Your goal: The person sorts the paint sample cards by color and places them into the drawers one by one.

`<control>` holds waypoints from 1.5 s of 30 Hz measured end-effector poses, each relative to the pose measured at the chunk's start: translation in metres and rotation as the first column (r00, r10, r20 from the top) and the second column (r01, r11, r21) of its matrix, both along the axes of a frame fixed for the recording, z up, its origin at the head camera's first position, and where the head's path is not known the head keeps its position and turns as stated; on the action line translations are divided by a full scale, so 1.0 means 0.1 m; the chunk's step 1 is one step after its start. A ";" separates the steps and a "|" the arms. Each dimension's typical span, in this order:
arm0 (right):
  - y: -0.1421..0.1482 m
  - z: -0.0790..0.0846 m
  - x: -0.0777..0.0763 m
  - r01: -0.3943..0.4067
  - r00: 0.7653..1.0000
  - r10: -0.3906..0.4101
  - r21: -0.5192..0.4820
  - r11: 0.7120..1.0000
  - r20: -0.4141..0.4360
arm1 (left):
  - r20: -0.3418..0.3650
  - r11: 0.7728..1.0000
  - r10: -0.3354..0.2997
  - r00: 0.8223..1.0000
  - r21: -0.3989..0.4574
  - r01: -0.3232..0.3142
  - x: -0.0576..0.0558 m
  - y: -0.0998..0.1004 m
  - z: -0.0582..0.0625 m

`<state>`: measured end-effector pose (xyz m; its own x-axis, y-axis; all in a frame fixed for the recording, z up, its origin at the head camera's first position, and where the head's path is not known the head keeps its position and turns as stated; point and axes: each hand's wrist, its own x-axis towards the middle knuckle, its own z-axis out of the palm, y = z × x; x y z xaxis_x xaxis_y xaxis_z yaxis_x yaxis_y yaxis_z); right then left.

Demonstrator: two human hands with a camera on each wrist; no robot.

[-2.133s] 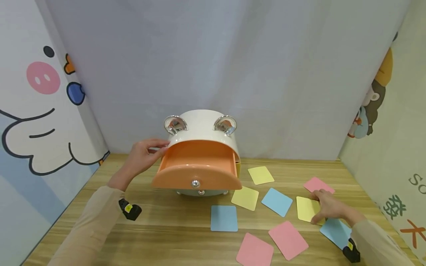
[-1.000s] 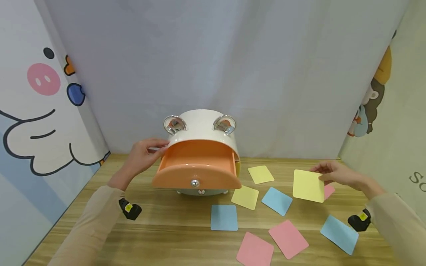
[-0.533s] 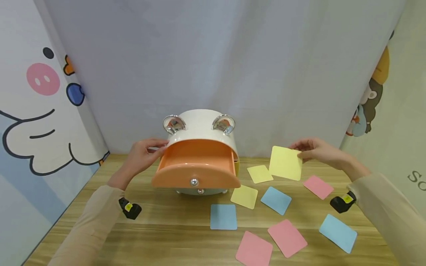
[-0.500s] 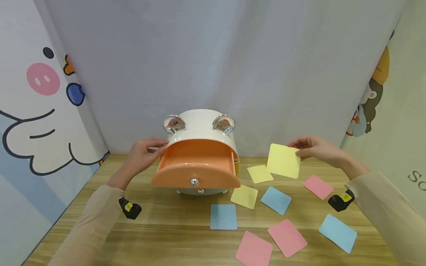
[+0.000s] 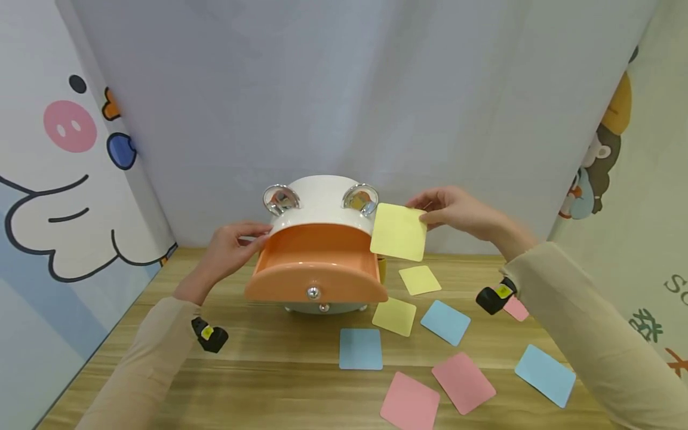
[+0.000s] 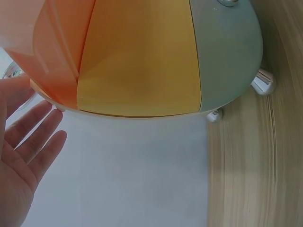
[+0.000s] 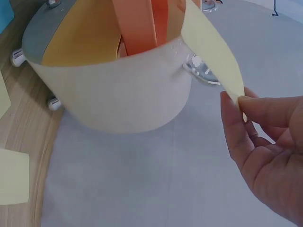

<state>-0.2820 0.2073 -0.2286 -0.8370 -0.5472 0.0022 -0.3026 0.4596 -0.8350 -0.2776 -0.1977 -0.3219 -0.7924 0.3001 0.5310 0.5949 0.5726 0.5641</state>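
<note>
A small white desktop cabinet (image 5: 328,197) with two silvery ear-like rings stands at the back of the table. Its orange top drawer (image 5: 317,280) is pulled out, and the inside looks bare. My left hand (image 5: 231,248) touches the cabinet's left side by the drawer opening; in the left wrist view the fingers (image 6: 47,151) are fairly straight and spread. Between thumb and fingers my right hand (image 5: 457,209) pinches a square yellow paper card (image 5: 398,233) by its right edge. The card is in the air, overlapping the cabinet's right side in the head view, and bends slightly in the right wrist view.
Beneath lie a yellow drawer (image 6: 137,56) and a grey-green one (image 6: 227,52), both shut. Flat on the wooden table (image 5: 258,382) are yellow cards (image 5: 395,316), blue cards (image 5: 361,349) and pink cards (image 5: 464,383). A grey curtain (image 5: 457,119) hangs behind.
My right hand picked the yellow card off the table at the right, then raised it and carried it left to the cabinet's side. The left hand and open drawer stayed put.
</note>
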 end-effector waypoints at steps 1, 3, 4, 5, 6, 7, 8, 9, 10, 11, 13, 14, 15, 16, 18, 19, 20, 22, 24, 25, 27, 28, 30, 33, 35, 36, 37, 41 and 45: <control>-0.06 0.01 -0.01 -0.002 1.000 0.002 0.002 1.000 -0.002 | 0.004 1.000 0.004 1.000 -0.003 -0.004 0.00 0.00 0.00; -0.18 0.02 -0.02 -0.006 1.000 0.006 -0.001 1.000 -0.007 | 0.011 1.000 0.009 1.000 -0.007 -0.009 0.00 -0.01 0.01; -0.23 0.03 -0.03 -0.008 1.000 0.008 -0.004 1.000 -0.008 | 0.016 1.000 0.009 1.000 -0.008 -0.009 0.00 -0.01 0.01; -0.28 0.03 -0.03 -0.013 1.000 0.013 -0.009 1.000 -0.011 | 0.019 1.000 0.009 1.000 -0.007 -0.009 0.00 -0.01 0.01; -0.34 0.03 -0.02 -0.018 1.000 0.018 -0.011 1.000 -0.013 | 0.021 1.000 0.008 1.000 -0.007 -0.008 0.00 -0.01 0.02; -0.39 0.04 -0.01 -0.023 1.000 0.023 -0.014 1.000 -0.016 | 0.022 1.000 0.007 1.000 -0.007 -0.007 0.00 -0.01 0.02; -0.43 0.04 -0.01 -0.030 0.999 0.029 -0.019 0.999 -0.016 | 0.022 1.000 0.008 1.000 -0.008 -0.007 0.00 -0.01 0.02; -0.48 0.04 0.00 -0.038 0.999 0.038 -0.025 0.999 -0.017 | 0.023 1.000 0.009 1.000 -0.011 -0.008 0.00 -0.02 0.03; -0.53 0.04 0.01 -0.047 0.999 0.046 -0.027 0.999 -0.018 | 0.025 1.000 0.011 1.000 -0.013 -0.011 0.00 -0.02 0.03; -0.57 0.04 0.03 -0.054 0.998 0.054 -0.026 0.998 -0.020 | 0.025 1.000 0.014 1.000 -0.016 -0.013 0.01 -0.02 0.03; -0.66 0.04 0.05 -0.072 0.997 0.071 -0.028 0.997 -0.021 | 0.029 1.000 0.017 0.999 -0.020 -0.017 0.01 -0.02 0.03; -0.70 0.04 0.05 -0.077 0.997 0.077 -0.029 0.997 -0.020 | 0.030 1.000 0.019 0.999 -0.020 -0.019 0.01 -0.03 0.04; -0.74 0.04 0.06 -0.082 0.996 0.081 -0.026 0.996 -0.022 | 0.030 1.000 0.021 0.999 -0.020 -0.021 0.01 -0.03 0.04; -0.78 0.03 0.07 -0.083 0.996 0.083 -0.021 0.996 -0.024 | 0.030 1.000 0.022 0.999 -0.019 -0.022 0.01 -0.03 0.03; -0.86 0.02 0.08 -0.085 0.996 0.084 -0.014 0.996 -0.028 | 0.029 1.000 0.022 0.999 -0.019 -0.022 0.01 -0.03 0.03; -0.90 0.01 0.08 -0.083 0.996 0.083 -0.012 0.996 -0.027 | 0.028 1.000 0.023 0.999 -0.019 -0.022 0.01 -0.03 0.03; -0.94 0.00 0.09 -0.082 0.996 0.082 -0.007 0.997 -0.027 | 0.027 1.000 0.023 0.999 -0.018 -0.023 0.01 -0.03 0.03; -1.00 -0.02 0.10 -0.080 0.997 0.080 -0.002 0.997 -0.023 | 0.032 1.000 0.021 0.999 -0.017 -0.021 0.01 -0.03 0.03; -1.06 -0.05 0.10 -0.081 0.997 0.080 -0.006 0.997 -0.013 | 0.040 1.000 0.020 0.999 -0.013 -0.019 0.01 -0.03 0.03; -1.09 -0.07 0.10 -0.081 0.997 0.081 -0.011 0.997 -0.009 | 0.042 1.000 0.018 0.999 -0.010 -0.018 0.01 -0.03 0.03; -1.14 -0.10 0.11 -0.081 0.997 0.081 -0.016 0.997 -0.009 | 0.045 1.000 0.013 0.999 -0.002 -0.013 0.01 -0.03 0.02; -1.16 -0.12 0.11 -0.086 0.996 0.086 -0.022 0.996 -0.009 | 0.045 1.000 0.011 0.999 0.001 -0.011 0.00 -0.02 0.02; -1.20 -0.15 0.10 -0.103 0.995 0.102 -0.021 0.995 -0.017 | 0.046 1.000 0.011 0.999 0.004 -0.011 0.00 -0.02 0.02; -1.26 -0.20 0.11 -0.127 0.992 0.126 -0.026 0.992 -0.029 | 0.047 1.000 0.012 0.999 0.000 -0.012 0.01 -0.01 0.02; -1.30 -0.23 0.12 -0.135 0.990 0.134 -0.033 0.990 -0.035 | 0.049 1.000 0.014 0.999 -0.005 -0.014 0.01 -0.01 0.02; -1.32 -0.23 0.13 -0.133 0.991 0.132 -0.041 0.990 -0.032 | 0.050 1.000 0.014 0.999 -0.007 -0.013 0.01 -0.01 0.02; -1.34 -0.25 0.14 -0.131 0.991 0.130 -0.052 0.990 -0.032 | 0.052 1.000 0.014 0.999 -0.010 -0.014 0.02 -0.01 0.02; -1.41 -0.29 0.17 -0.102 0.995 0.101 -0.070 0.992 -0.020 | 0.054 1.000 0.012 0.998 -0.011 -0.011 0.02 -0.01 0.03; -1.45 -0.33 0.20 -0.084 0.996 0.083 -0.042 0.996 -0.022 | 0.052 1.000 0.008 0.999 -0.011 -0.008 0.03 -0.01 0.04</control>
